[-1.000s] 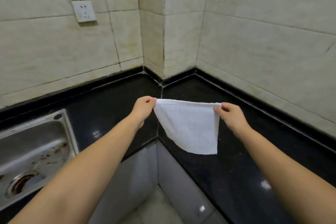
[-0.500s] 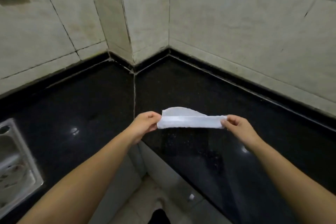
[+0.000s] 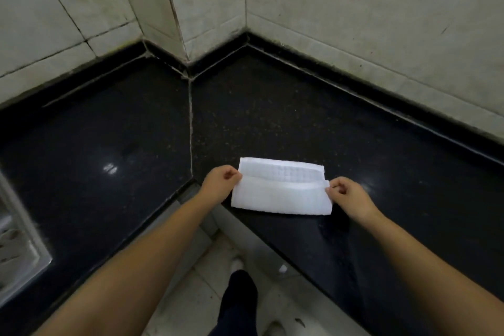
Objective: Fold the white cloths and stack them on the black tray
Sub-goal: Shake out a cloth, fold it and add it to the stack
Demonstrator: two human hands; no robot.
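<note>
Nearest the camera, two bare forearms reach forward from the lower corners, and between them a dark trouser leg and a pale shoe stand on the light tiled floor. Farther out, the left hand has its fingers curled in, pinching the left end of a white rectangular waffle-textured cloth at its fold line. The right hand mirrors it, with its fingers bent and pinching the cloth's right end. The cloth stretches between the two sets of fingers and lies flat on the black speckled stone counter, close to the counter's front edge. It is folded lengthwise, the nearer layer lapped over the farther one so that a strip of the lower layer shows just beyond the fingers. Well to the left of the left fingers, at the picture's edge, sits part of a stainless steel sink sunk into the counter. Beyond the fingers a pale grout seam runs back across the counter toward the corner, where a black upstand meets stained cream wall tiles.
</note>
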